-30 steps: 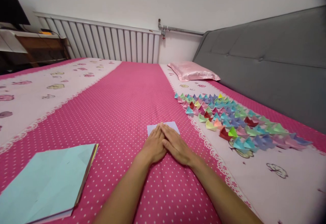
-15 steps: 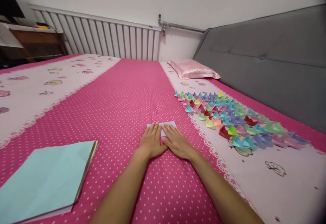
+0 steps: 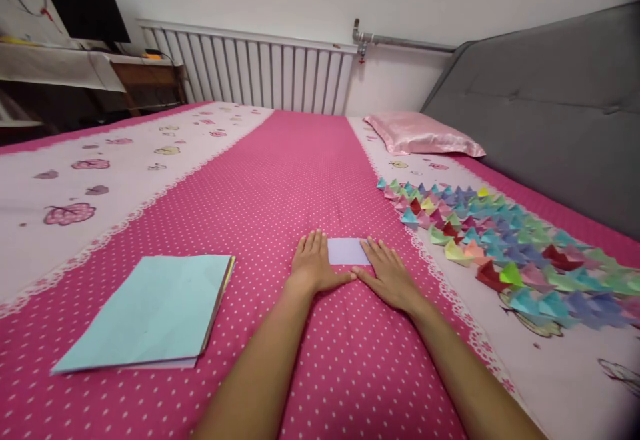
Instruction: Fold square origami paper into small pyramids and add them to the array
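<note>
A small lavender sheet of paper, rectangular and seemingly folded, lies flat on the pink dotted bedspread. My left hand is flat at the paper's left edge, fingers stretched forward and thumb pointing right. At the right end, my right hand lies with its fingers spread and its fingertips over the paper's edge. The two thumbs meet or nearly meet just below the near edge. Whatever part of the paper is under the hands is hidden.
A stack of coloured paper, light blue on top, lies at left. Rows of small folded paper boats cover the bed's right side. Beyond are a pink pillow, grey headboard, white radiator and a dark monitor.
My hands have slid apart from the middle of the lavender paper to its two ends, so more of it shows. The view has swung left, bringing the monitor into sight.
</note>
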{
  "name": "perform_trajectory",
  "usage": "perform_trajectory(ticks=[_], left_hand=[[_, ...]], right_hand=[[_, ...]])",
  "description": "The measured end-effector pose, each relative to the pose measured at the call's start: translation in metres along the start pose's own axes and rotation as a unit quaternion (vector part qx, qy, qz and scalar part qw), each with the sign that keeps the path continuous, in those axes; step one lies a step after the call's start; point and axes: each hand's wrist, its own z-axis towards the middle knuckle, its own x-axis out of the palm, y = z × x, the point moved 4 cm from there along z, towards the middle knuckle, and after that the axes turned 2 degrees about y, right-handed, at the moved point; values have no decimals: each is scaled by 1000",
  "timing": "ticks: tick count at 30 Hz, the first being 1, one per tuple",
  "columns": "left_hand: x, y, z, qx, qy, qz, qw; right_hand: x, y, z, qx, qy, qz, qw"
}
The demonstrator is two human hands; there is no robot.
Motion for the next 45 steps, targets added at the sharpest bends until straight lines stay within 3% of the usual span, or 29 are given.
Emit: perform_trajectory(ticks=[6, 11, 17, 22, 30, 36, 40, 45], left_hand=[[-2, 7, 7, -28, -33, 22, 999], [-2, 6, 7, -10, -29, 30, 999], [-4, 7, 6, -29, -34, 40, 998], [-5, 8, 5, -31, -32, 43, 998], [-6, 10, 2, -41, -48, 21, 998], [-12, 8, -1, -10, -107, -2, 994], [-18, 4, 1, 59, -154, -29, 986], [-32, -2, 0, 120, -180, -190, 958]], right_hand=[[-18, 7, 4, 2, -3, 20, 1000], [-21, 0, 6, 15, -61, 52, 997], [-27, -1, 1, -46, -79, 97, 991], [-31, -3, 1, -12, -81, 81, 993], [-34, -5, 1, -17, -119, 112, 986], [-33, -9, 3, -22, -147, 148, 978], [-37, -7, 3, -37, -177, 205, 962], [-48, 2, -1, -54, -237, 339, 909]])
